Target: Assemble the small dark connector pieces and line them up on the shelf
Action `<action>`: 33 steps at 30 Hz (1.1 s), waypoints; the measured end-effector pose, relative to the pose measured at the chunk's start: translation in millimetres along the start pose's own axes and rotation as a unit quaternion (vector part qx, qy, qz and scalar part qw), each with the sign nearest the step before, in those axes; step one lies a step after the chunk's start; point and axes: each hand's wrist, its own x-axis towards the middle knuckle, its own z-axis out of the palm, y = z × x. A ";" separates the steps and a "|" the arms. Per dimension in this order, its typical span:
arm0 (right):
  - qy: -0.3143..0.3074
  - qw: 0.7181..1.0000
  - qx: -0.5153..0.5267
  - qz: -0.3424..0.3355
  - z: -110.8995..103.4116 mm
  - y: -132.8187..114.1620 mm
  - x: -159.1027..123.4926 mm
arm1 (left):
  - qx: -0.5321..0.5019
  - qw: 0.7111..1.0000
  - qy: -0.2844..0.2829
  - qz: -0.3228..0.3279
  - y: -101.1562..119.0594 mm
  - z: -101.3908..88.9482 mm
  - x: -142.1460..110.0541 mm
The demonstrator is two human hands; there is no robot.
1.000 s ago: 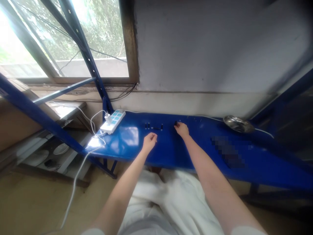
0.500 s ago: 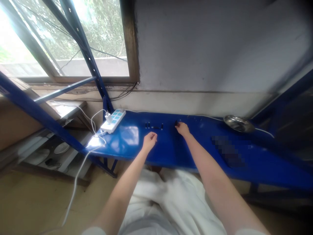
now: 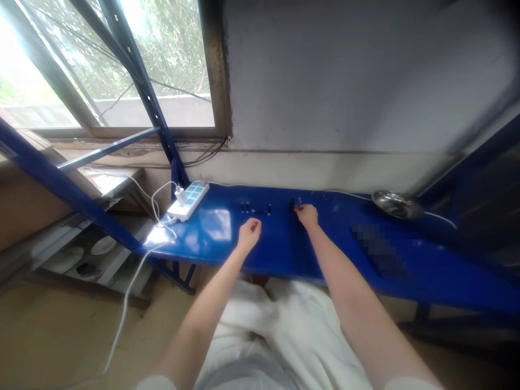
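Note:
My left hand (image 3: 249,233) is closed over the front part of the blue table (image 3: 268,249), its fingers curled together; whatever they hold, if anything, is hidden. Just beyond it lie several small dark cylinder-like pieces with light ends: two upright side by side (image 3: 245,208), one lying crosswise (image 3: 259,211) and another upright (image 3: 269,209). My right hand (image 3: 307,215) is pinched low at the tabletop, right beside a small black piece (image 3: 292,205). Tiny clear or silvery bits (image 3: 300,201) lie just past its fingertips. What sits between those fingertips is too small to make out.
A white power strip (image 3: 188,200) with a plug in it lies at the table's left end, its cord hanging to the floor. Toward the right are a shiny metal bowl (image 3: 396,205) and a blurred-out dark object (image 3: 379,252). Blue metal posts (image 3: 152,103) rise at left.
My right hand has shifted slightly right, off the small black piece, which now shows beside the fingertips. My left hand has barely moved.

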 end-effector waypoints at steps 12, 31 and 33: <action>-0.122 0.991 0.062 0.007 -20.8 7.5 3.6 | 0.192 0.980 -0.025 0.051 34.7 20.8 27.2; 0.000 0.949 0.307 -0.075 -50.6 -43.8 -95.1 | -0.052 0.996 -0.005 -0.079 46.4 19.5 70.3; 0.010 0.942 0.329 -0.062 -50.8 -52.8 -99.6 | -0.152 0.987 -0.001 -0.053 58.3 11.0 63.6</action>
